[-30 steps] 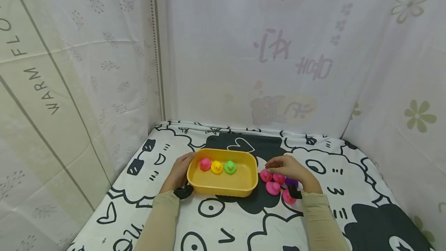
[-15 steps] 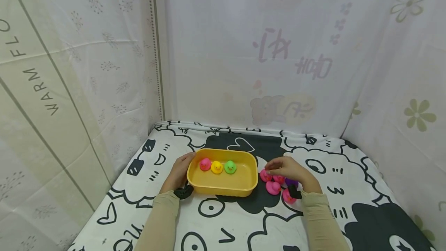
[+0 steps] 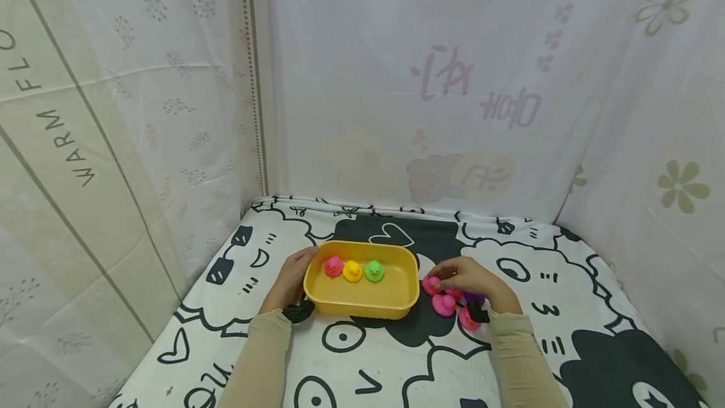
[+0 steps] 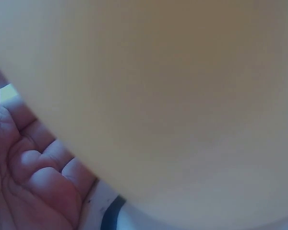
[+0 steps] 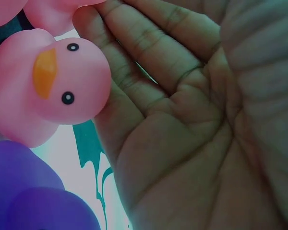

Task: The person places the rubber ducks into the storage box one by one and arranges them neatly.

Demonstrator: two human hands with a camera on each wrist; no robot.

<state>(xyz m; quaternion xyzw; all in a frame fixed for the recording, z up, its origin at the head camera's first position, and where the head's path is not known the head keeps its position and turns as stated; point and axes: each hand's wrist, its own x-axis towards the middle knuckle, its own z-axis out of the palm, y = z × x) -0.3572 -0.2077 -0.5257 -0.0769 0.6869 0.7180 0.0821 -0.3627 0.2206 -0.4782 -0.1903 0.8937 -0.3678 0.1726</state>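
Note:
A yellow plastic tub holds three rubber ducks in a row: a pink duck, a yellow duck and a green duck. My left hand grips the tub's left end; in the left wrist view the tub's wall hides the fingertips. To the right of the tub, my right hand pinches a pink rubber duck between thumb and fingers. Another pink duck lies beside these fingers in the right wrist view, with a purple duck below it.
More pink ducks, such as one in front and one near the wrist, crowd under the right hand. A black-and-white patterned cloth covers the table. Printed curtains enclose the back and sides.
My right hand has lowered slightly, and its thumb and fingers have closed onto the pink duck nearest the tub. The left hand and the tub have stayed in place.

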